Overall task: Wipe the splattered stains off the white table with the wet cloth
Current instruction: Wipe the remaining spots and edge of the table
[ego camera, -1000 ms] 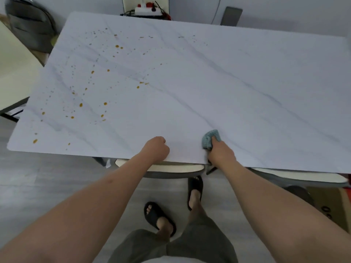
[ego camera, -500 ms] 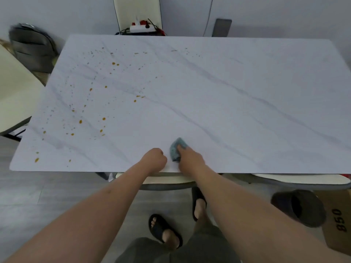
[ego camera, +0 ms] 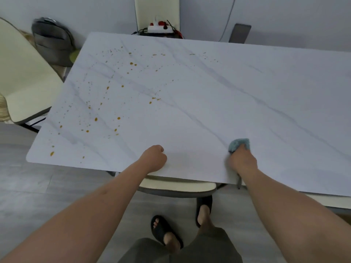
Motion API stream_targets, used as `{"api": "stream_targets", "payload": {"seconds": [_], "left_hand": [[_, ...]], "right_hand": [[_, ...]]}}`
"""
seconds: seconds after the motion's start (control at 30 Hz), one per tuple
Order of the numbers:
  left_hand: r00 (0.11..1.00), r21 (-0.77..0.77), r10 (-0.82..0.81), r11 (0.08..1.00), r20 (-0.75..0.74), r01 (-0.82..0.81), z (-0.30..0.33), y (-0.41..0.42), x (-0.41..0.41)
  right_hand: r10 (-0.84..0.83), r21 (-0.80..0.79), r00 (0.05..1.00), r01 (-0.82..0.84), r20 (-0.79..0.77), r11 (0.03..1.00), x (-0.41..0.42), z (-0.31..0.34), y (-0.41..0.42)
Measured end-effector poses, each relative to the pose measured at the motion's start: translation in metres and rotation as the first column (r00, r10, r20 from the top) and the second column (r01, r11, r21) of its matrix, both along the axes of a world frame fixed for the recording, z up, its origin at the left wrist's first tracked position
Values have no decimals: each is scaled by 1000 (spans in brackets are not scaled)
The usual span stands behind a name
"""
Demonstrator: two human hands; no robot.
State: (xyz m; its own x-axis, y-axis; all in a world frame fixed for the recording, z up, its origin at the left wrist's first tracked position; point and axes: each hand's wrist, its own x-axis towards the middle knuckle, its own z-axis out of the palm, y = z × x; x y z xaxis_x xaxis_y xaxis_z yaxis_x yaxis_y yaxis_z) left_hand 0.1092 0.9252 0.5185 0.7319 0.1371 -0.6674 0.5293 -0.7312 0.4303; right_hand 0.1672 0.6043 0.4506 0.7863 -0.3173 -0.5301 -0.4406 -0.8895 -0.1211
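Observation:
A white marble-veined table [ego camera: 228, 95] fills the view. Orange-brown splatter stains [ego camera: 106, 111] dot its left half, from the far edge down to the near left corner. My right hand [ego camera: 242, 161] grips a bunched blue-grey cloth [ego camera: 239, 144] and holds it on the tabletop near the front edge, right of centre. My left hand [ego camera: 154, 158] rests as a closed fist on the front edge, holding nothing. The right half of the table shows no stains.
A cream chair [ego camera: 22, 76] stands at the table's left. Another chair seat [ego camera: 176, 186] is tucked under the front edge. A grey backpack [ego camera: 53, 40] leans by the far wall. A power strip [ego camera: 159, 28] with cables lies on a chair beyond the table.
My right hand has slid the cloth to the right along the front edge, away from my left fist. The camera view shifted, so the table sits further right in the frame.

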Motion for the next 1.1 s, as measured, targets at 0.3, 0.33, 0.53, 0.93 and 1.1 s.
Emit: {"api": "stream_targets", "payload": {"seconds": [0.3, 0.33, 0.53, 0.93, 1.1], "left_hand": [[976, 76, 219, 973, 10, -219, -10, 86, -39], [971, 77, 238, 968, 5, -238, -11, 93, -44], [963, 113, 268, 956, 25, -269, -12, 111, -62], [982, -23, 189, 982, 12, -189, -11, 32, -4], [985, -39, 156, 987, 69, -154, -18, -36, 42]], "right_hand": [[253, 166, 967, -255, 30, 953, -10, 6, 184], [309, 196, 951, -307, 19, 931, -11, 7, 207], [822, 246, 566, -807, 64, 537, -40, 10, 309], [585, 80, 811, -585, 31, 807, 11, -5, 137], [383, 14, 923, -383, -47, 924, 63, -6, 10]]}}
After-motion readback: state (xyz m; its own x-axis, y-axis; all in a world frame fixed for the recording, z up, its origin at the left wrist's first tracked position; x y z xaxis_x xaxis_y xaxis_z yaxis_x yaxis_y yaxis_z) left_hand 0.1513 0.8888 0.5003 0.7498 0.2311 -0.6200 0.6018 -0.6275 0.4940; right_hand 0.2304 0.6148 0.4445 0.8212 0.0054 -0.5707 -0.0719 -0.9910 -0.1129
